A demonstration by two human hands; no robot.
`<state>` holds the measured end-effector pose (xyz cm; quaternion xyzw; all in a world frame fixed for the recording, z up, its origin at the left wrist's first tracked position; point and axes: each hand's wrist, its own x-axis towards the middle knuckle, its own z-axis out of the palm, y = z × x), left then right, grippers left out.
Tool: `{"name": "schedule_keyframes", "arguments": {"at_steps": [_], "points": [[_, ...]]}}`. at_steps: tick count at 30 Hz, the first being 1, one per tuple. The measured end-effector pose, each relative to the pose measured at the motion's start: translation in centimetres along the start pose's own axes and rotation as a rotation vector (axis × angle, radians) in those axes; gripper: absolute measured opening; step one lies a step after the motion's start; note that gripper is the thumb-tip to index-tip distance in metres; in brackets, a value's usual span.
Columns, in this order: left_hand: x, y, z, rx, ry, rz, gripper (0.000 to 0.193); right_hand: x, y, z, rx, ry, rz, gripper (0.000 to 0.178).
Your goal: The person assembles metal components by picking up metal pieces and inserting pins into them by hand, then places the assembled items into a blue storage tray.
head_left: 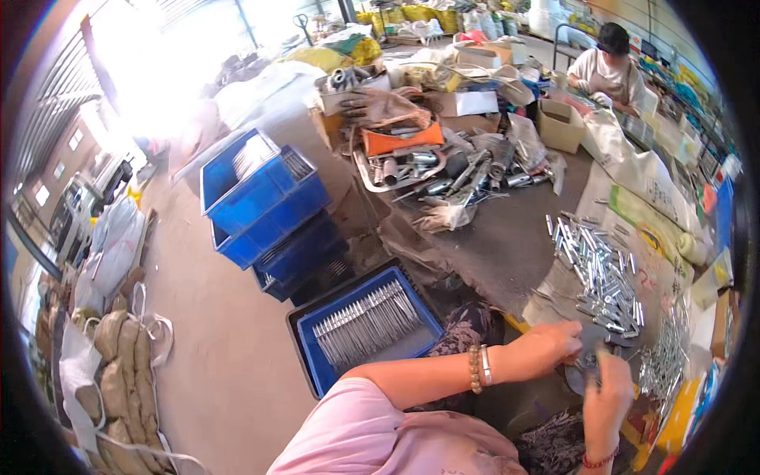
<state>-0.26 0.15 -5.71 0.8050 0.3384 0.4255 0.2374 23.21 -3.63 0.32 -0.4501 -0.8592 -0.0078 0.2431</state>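
Note:
My left hand point(554, 347), with beaded and pale bracelets on its wrist, reaches in from the left with its fingers closed at a dark grey fixture point(590, 348). My right hand point(609, 389) is curled close by, its thumb and fingers together over the same fixture. Whatever lies between the fingers of either hand is too small or hidden to name. Just beyond the hands, short shiny metal tubes point(594, 273) lie heaped on a sack cloth. To the right of my right hand is a pile of thin metal rods point(665, 352).
A blue tray point(305, 340) beside my legs holds rows of slender metal parts point(368, 321). Blue bins point(269, 214) stand stacked behind it. Mixed metal hardware and an orange piece point(402, 141) cover the far table. A co-worker point(613, 79) sits beyond a cardboard box point(560, 127).

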Motion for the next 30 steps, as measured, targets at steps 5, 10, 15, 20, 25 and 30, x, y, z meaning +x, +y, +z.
{"name": "schedule_keyframes", "arguments": {"at_steps": [5, 10, 15, 20, 25, 30], "points": [[0.2, -0.1, 0.2, -0.011, 0.007, -0.005, 0.01, -3.3, 3.5, -1.0, -0.158, -0.106, 0.282, 0.06], [0.8, 0.5, 0.6, -0.06, -0.031, 0.033, 0.007, -5.9, 6.1, -0.8, 0.118, -0.004, 0.661, 0.064], [0.3, -0.3, -1.4, 0.064, -0.079, -0.011, 0.004, -4.0, 1.1, -2.8, 0.49, 0.117, 0.565, 0.048], [1.4, 0.2, -2.2, 0.012, -0.105, -0.039, 0.017, -4.2, -0.9, -2.4, 0.173, 0.088, 0.286, 0.046], [1.7, 0.7, -1.7, -0.024, -0.117, -0.025, 0.02, -4.5, -1.6, -3.4, 0.083, 0.241, 0.178, 0.053], [1.9, 1.1, -1.8, 0.005, -0.137, -0.026, 0.022, -5.3, -1.1, -2.0, -0.013, -0.007, 0.068, 0.06]]}}
